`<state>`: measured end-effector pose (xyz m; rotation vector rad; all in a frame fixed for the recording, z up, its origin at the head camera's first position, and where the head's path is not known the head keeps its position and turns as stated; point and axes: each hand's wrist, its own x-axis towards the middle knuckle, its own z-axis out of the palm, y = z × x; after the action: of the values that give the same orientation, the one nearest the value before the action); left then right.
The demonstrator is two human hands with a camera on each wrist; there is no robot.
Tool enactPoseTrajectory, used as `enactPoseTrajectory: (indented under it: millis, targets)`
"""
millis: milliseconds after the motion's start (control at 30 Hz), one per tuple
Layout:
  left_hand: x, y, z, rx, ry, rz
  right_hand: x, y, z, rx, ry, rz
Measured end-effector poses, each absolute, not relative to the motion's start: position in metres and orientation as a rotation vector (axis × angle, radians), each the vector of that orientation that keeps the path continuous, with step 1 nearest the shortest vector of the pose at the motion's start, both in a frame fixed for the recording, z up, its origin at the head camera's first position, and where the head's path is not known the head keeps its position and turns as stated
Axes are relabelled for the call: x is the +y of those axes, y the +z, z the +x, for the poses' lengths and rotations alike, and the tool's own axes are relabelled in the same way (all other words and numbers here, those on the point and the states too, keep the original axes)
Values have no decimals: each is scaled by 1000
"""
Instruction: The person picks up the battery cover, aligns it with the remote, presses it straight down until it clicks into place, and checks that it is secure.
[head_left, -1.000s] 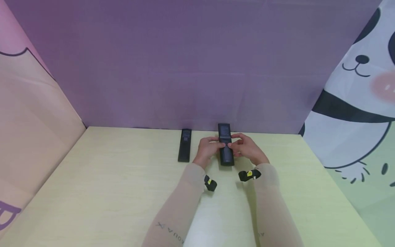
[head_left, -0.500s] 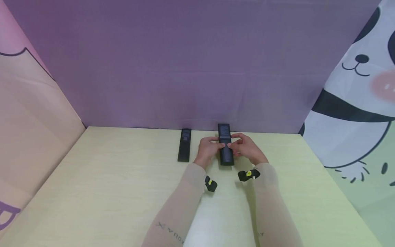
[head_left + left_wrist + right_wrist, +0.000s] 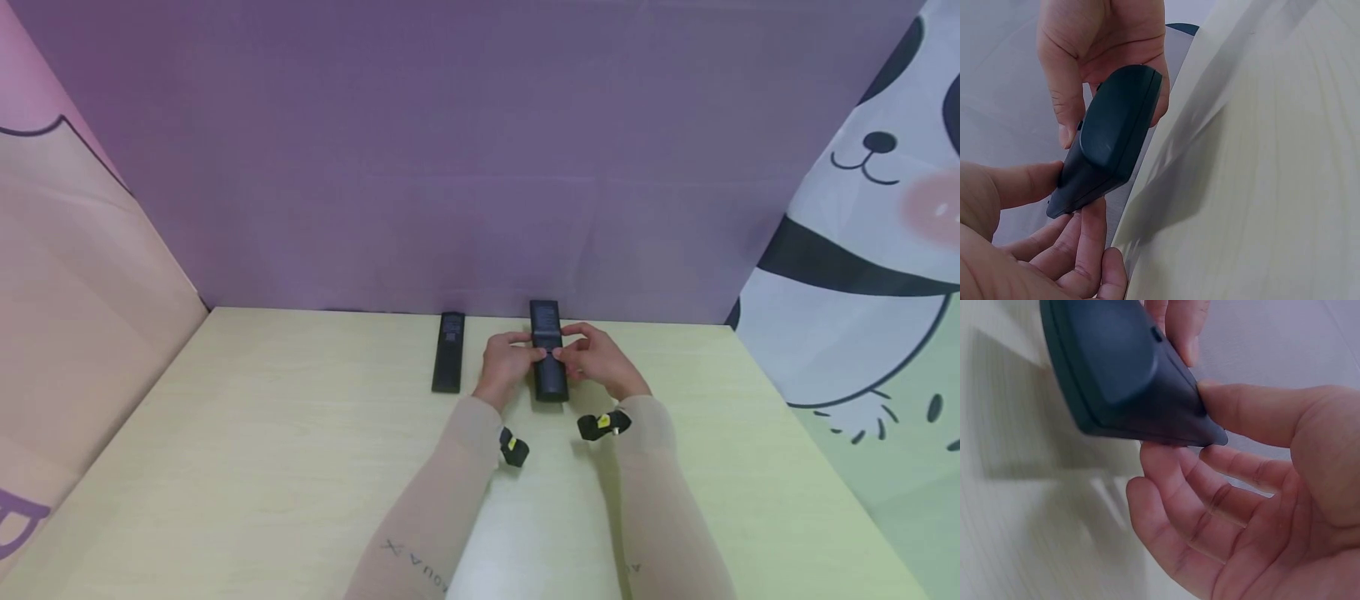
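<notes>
Between both hands is a black remote control (image 3: 551, 379), back side up, a printed label on its far half and a seam across its middle. My left hand (image 3: 506, 365) grips its left edge, thumb on the back and fingers underneath. From the other side my right hand (image 3: 597, 360) holds it likewise, the two thumbs nearly meeting near the seam. In the left wrist view, the remote's rounded near end (image 3: 1119, 131) stands off the table above its shadow. The right wrist view shows right fingers (image 3: 1169, 481) supporting the remote's underside.
A second, slimmer black remote (image 3: 448, 354) lies label side up on the pale wooden table (image 3: 300, 433), left of the hands. A purple backdrop (image 3: 450, 167) rises behind the table's far edge. Side panels stand at both sides, the right one with a panda print (image 3: 862, 275).
Almost nothing differs; both hands keep the same grip on the remote, with only a slight shift of the wrists.
</notes>
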<state>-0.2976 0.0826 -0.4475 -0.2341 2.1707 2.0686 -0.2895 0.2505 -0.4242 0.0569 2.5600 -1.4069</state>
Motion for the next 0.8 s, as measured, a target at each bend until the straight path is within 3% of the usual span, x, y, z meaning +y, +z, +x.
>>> enactPoseTrajectory:
  millis: [800]
  targets:
    - [84, -448, -297, 2278, 1974, -228, 249, -430, -291, 2541, -1471, 44]
